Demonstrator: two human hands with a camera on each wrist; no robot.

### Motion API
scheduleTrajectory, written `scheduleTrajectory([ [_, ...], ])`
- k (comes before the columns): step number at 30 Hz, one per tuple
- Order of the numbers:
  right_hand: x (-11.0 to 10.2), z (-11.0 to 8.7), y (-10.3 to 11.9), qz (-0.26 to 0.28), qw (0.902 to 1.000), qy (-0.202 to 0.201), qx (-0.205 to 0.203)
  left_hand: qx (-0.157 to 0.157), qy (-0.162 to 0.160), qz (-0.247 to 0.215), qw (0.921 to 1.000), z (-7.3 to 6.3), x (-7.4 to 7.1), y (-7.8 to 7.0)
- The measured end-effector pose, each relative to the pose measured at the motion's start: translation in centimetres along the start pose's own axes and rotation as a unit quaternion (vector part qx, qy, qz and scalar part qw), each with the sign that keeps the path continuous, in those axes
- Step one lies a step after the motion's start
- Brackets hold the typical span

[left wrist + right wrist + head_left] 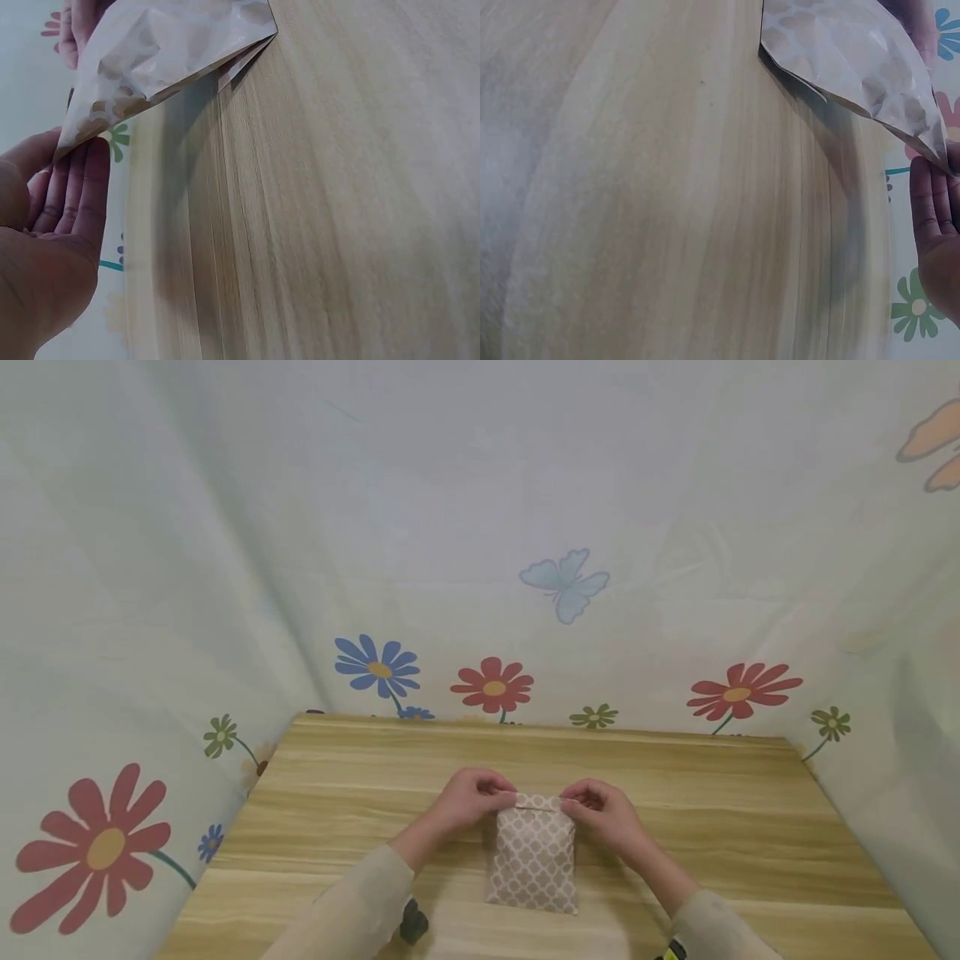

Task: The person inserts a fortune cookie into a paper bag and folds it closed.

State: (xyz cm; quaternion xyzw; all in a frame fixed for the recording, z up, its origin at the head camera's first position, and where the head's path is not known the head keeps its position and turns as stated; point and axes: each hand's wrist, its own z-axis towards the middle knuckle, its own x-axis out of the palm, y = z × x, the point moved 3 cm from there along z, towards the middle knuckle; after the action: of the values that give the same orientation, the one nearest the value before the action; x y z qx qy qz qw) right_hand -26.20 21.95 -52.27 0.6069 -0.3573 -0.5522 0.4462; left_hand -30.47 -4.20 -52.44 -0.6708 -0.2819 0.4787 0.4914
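Observation:
A beige paper bag (535, 860) with a white lattice pattern stands on the wooden table, its top edge folded over into a narrow band (537, 802). My left hand (474, 797) pinches the left end of that fold between thumb and fingers. At the right end, my right hand (606, 810) pinches the fold in the same way. In the left wrist view the bag (165, 52) tapers up to the corner held by the left hand (60, 217). The right wrist view shows the bag's other side (855, 60) narrowing to the right hand's fingertips (930, 176). What the bag contains is hidden.
The wood-grain table (360, 768) reaches back to a pale cloth backdrop (450, 527) printed with flowers and butterflies. Cloth also hangs along the left and right sides. A small dark object (413, 921) shows beside the left sleeve.

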Motion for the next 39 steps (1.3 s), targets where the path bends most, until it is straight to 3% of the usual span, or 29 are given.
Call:
scheduleTrajectory([
  [4, -0.3, 0.0, 0.2, -0.012, 0.9998, 0.013, -0.010, 0.014, 0.004, 0.019, 0.9997, 0.0, 0.1, -0.3],
  [8, -0.4, 0.6, 0.8, -0.061, 0.9958, 0.046, -0.051, 0.017, 0.002, 0.016, 0.9997, 0.0, 0.2, -0.4],
  [16, 0.6, 2.8, 3.0, -0.165, 0.9709, 0.131, -0.114, 0.021, -0.018, -0.002, 0.9996, -0.3, 0.3, -0.6],
  [21, 1.6, 3.8, 4.1, -0.193, 0.9562, 0.174, -0.134, 0.027, -0.029, -0.010, 0.9991, -0.3, 0.5, -0.4],
  [28, 2.1, 4.0, 4.2, -0.188, 0.9573, 0.177, -0.130, 0.033, -0.020, -0.006, 0.9992, -0.5, 0.4, -0.4],
  [39, 2.9, 3.4, 4.0, -0.184, 0.9579, 0.174, -0.135, 0.051, 0.015, 0.065, 0.9965, -1.0, -0.3, -1.0],
])
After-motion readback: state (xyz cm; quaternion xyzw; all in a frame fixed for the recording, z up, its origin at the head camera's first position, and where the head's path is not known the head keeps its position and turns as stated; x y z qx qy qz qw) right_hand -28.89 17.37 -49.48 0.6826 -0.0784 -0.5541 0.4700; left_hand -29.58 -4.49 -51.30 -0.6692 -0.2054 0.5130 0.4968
